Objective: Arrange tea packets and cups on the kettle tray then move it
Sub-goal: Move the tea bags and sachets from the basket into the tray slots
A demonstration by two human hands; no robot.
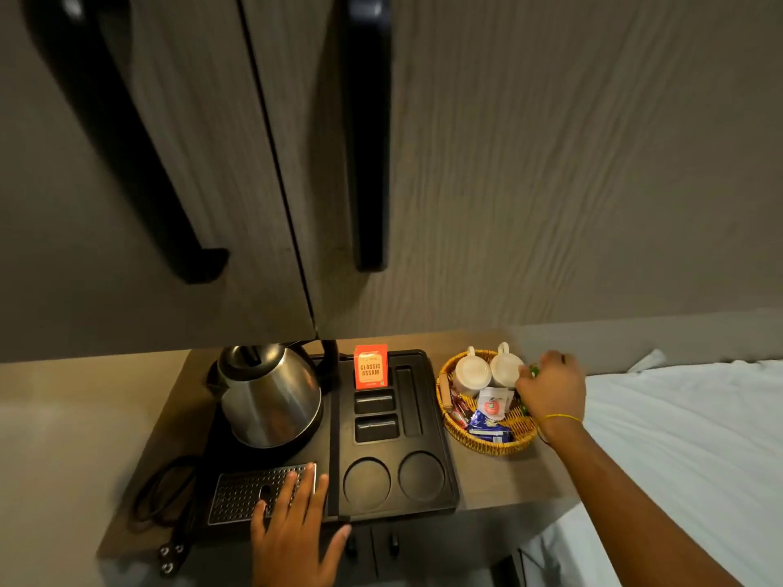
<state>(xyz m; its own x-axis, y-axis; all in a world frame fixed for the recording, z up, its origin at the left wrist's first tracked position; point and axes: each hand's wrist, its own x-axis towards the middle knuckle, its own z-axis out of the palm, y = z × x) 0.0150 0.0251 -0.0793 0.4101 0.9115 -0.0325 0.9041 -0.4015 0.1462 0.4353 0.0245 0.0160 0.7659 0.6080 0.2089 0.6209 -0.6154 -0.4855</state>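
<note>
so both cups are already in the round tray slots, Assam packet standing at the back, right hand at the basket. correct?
Not quite. In the head view the cups are in the basket; both round slots of the tray are empty. The rest holds: Assam packet standing at the back, right hand at the basket.

Left hand (292,527): palm down, flat, fingers (292,487) spread and extended forward, thumb angled out to the right; grasping nothing. Right arm (627,489): extended forward and bare, a thin yellow thread (559,418) around the wrist. Right hand (551,391): back of hand facing up, fingers curled downward and to the left; fingertips blurred, so the closure cannot be confirmed.
</note>
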